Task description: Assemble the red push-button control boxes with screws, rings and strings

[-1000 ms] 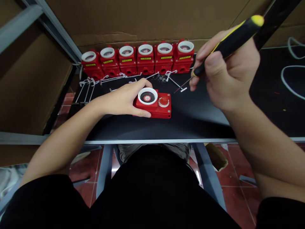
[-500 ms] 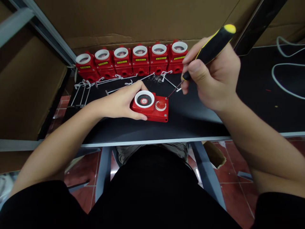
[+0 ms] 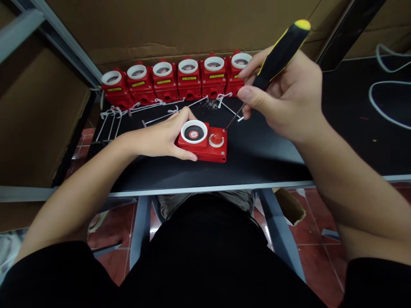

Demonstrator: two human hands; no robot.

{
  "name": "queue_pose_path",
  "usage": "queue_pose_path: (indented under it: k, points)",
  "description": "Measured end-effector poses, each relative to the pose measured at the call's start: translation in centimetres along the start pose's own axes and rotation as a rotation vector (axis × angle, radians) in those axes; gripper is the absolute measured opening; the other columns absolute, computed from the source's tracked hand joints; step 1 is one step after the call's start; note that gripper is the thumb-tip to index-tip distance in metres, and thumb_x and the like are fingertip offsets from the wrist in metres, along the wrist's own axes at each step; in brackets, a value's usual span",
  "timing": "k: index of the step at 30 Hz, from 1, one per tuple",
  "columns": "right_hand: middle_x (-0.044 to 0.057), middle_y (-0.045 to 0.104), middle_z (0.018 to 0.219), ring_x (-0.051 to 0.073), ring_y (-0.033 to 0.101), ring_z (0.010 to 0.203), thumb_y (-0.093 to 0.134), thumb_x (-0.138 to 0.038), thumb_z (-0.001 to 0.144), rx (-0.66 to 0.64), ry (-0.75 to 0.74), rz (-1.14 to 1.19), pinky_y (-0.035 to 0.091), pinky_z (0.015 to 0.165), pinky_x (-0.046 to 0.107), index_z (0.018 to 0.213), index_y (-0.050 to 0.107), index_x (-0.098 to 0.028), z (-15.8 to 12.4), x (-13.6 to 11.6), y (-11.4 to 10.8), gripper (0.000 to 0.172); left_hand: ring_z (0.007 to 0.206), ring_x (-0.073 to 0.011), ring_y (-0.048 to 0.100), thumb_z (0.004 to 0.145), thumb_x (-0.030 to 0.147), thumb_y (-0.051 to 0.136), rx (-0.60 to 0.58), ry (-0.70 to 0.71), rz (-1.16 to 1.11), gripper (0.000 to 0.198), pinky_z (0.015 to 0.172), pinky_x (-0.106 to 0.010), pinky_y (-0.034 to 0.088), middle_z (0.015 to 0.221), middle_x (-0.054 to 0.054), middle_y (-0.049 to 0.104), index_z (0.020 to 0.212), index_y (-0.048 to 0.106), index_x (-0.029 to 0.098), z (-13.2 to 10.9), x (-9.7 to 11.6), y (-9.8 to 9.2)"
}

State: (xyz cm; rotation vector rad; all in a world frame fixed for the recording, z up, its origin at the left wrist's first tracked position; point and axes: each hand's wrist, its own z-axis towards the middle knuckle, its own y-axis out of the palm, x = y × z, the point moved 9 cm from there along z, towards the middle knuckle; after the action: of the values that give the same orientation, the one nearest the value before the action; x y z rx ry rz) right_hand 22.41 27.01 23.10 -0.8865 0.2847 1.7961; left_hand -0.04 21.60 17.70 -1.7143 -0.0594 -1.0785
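Observation:
A red box (image 3: 205, 147) with a white-ringed round dial and a red push button lies flat on the black table (image 3: 257, 158). My left hand (image 3: 160, 137) grips the box's left end, thumb at the front and fingers curled over the back. My right hand (image 3: 285, 98) is closed on a black and yellow screwdriver (image 3: 279, 45). The thin metal shaft slants down and left, and its tip rests on the far right corner of the box.
Several matching red boxes (image 3: 175, 81) stand in a row at the table's back against cardboard. Thin metal rods tied with white string (image 3: 135, 112) lie in front of them. A white cable (image 3: 385, 107) loops at the right. A metal frame post (image 3: 58, 42) runs at the left.
My right hand brought the screwdriver down and left from above the table until its tip reached the box's far right corner. The handle then tilted more upright. My left hand kept hold of the box.

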Motion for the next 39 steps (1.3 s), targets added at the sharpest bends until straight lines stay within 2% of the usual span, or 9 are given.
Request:
queue_pose_path:
  k: [3,6,9,15,20,24,30,35,39]
  points:
    - [0.0,0.076,0.11,0.008,0.069,0.066,0.102,-0.061,0.103,-0.005,-0.022,-0.04,0.062,0.052,0.025,0.127,0.084,-0.026,-0.1,-0.2,0.1,0.046,0.127,-0.0414,0.074,0.078,0.074,0.102,0.003,-0.016,-0.043,0.085,0.113,-0.055,0.061,0.14,-0.017,0.072,0.13,0.053,0.027,0.1,-0.1,0.0]
    - [0.003,0.078,0.117,0.008,0.069,0.067,0.1,-0.066,0.103,0.0,-0.004,-0.074,0.064,0.053,0.026,0.126,0.084,-0.025,0.0,-0.5,0.3,0.05,0.126,-0.039,0.075,0.078,0.072,0.103,-0.005,-0.017,-0.052,0.084,0.109,-0.05,0.062,0.138,-0.014,0.073,0.13,0.054,0.028,0.2,0.0,0.0]
    - [0.003,0.078,0.117,0.009,0.071,0.069,0.099,-0.071,0.103,0.0,0.033,-0.106,0.067,0.056,0.028,0.121,0.083,-0.023,0.1,-1.1,0.7,0.053,0.126,-0.0367,0.075,0.079,0.07,0.102,-0.005,-0.017,-0.04,0.081,0.106,-0.046,0.061,0.14,-0.014,0.074,0.132,0.058,0.027,0.2,0.1,-0.1]
    - [0.001,0.08,0.115,0.009,0.071,0.067,0.093,-0.069,0.109,-0.007,0.017,-0.118,0.07,0.061,0.029,0.118,0.083,-0.026,0.3,-2.0,1.7,0.045,0.118,-0.0351,0.075,0.078,0.067,0.103,0.004,-0.036,-0.037,0.081,0.104,-0.047,0.06,0.134,-0.011,0.075,0.138,0.064,0.027,0.1,0.3,-0.3]
    - [0.003,0.081,0.12,0.01,0.067,0.069,0.094,-0.06,0.111,-0.012,-0.012,-0.046,0.068,0.06,0.03,0.118,0.084,-0.026,0.7,-2.0,2.3,0.036,0.115,-0.0334,0.075,0.077,0.068,0.102,0.014,-0.043,-0.032,0.08,0.1,-0.046,0.062,0.133,-0.011,0.074,0.132,0.062,0.027,0.1,0.3,-0.4]
    - [0.004,0.08,0.123,0.009,0.066,0.07,0.094,-0.066,0.11,-0.04,0.034,-0.018,0.067,0.061,0.029,0.124,0.085,-0.023,1.3,-1.5,2.7,0.046,0.116,-0.0328,0.075,0.077,0.07,0.103,0.006,-0.03,-0.025,0.083,0.1,-0.044,0.063,0.134,-0.01,0.074,0.135,0.062,0.027,0.2,0.3,-0.5]
    - [0.005,0.08,0.123,0.015,0.076,0.085,0.085,-0.08,0.11,-0.085,0.068,-0.075,0.075,0.07,0.031,0.137,0.083,-0.023,1.0,-1.1,2.2,0.063,0.121,-0.0345,0.076,0.079,0.069,0.103,-0.021,-0.039,-0.02,0.084,0.104,-0.045,0.062,0.141,-0.013,0.075,0.141,0.063,0.026,0.0,0.1,-0.5]
    - [0.009,0.081,0.137,0.015,0.078,0.092,0.085,-0.073,0.114,-0.084,0.06,-0.089,0.074,0.07,0.03,0.14,0.082,-0.021,0.6,-1.2,1.7,0.059,0.121,-0.033,0.076,0.08,0.068,0.104,-0.022,-0.013,-0.024,0.082,0.101,-0.042,0.061,0.141,-0.012,0.076,0.139,0.063,0.028,0.0,-0.1,-0.5]
    - [0.007,0.081,0.127,0.017,0.08,0.093,0.087,-0.073,0.112,-0.056,0.046,-0.081,0.074,0.069,0.03,0.137,0.083,-0.022,0.6,-1.5,1.6,0.057,0.118,-0.0335,0.076,0.077,0.068,0.105,-0.017,-0.022,-0.035,0.082,0.1,-0.044,0.062,0.138,-0.012,0.076,0.135,0.063,0.028,0.0,-0.2,-0.5]
